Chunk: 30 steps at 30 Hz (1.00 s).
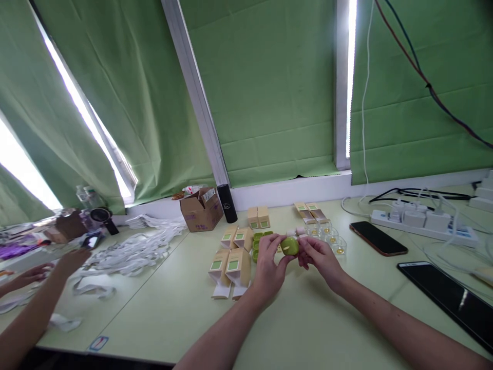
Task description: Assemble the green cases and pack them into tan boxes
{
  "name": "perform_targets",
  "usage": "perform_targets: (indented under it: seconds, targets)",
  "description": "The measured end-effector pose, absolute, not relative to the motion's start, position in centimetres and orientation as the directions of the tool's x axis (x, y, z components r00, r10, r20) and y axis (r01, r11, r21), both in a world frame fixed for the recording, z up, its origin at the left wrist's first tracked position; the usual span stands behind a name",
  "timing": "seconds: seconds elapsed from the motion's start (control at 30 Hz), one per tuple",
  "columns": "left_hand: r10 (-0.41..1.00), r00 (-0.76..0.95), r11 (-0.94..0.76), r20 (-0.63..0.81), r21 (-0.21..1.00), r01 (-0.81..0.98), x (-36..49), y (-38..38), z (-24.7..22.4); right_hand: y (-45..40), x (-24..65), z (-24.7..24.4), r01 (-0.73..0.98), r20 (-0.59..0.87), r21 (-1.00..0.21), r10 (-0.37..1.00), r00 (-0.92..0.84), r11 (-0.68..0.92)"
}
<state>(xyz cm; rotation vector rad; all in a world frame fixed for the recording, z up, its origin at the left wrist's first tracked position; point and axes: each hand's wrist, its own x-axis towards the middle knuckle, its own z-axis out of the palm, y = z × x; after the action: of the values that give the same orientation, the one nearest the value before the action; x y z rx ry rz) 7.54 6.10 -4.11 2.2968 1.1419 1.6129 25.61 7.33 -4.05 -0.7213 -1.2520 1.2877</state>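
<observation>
A small round green item (pixel 289 246) is held up above the table between my two hands. My left hand (pixel 268 264) grips it from the left, fingers behind and thumb below. On its right side, the pinched fingers of my right hand (pixel 316 257) touch its edge. Just behind my left hand sit several green pieces (pixel 256 245). Clear round containers with gold centres (pixel 331 239) stand behind my right hand. To the left, open tan boxes with green labels (pixel 239 267) stand in rows.
Two more tan boxes (pixel 258 217) stand farther back, near a black cylinder (pixel 227 203) and a cardboard box (pixel 202 209). Phones (pixel 378 238) and a power strip (pixel 423 226) lie right. Another person's hands (pixel 71 259) are at far left by white straps (pixel 131 252).
</observation>
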Motion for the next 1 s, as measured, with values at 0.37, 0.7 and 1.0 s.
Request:
perform_targets:
  seconds: [0.37,0.7,1.0]
  targets:
    - [0.900,0.039,-0.432,0.434,0.877,0.208,7.8,7.5,-4.0,7.0,26.2,-3.6,-0.285,0.330,-0.918,0.930,-0.161,0.276]
    - [0.980,-0.070,-0.195,0.185,0.963,-0.185,7.8,8.2,-4.8,9.9,30.3,-2.5,0.251,0.515,-0.850,0.831,0.211,0.463]
    - [0.980,-0.095,-0.194,0.176,0.954,-0.227,7.7,8.2,-4.6,10.4,33.4,-1.9,0.905,0.461,-0.007,0.805,-0.374,0.425]
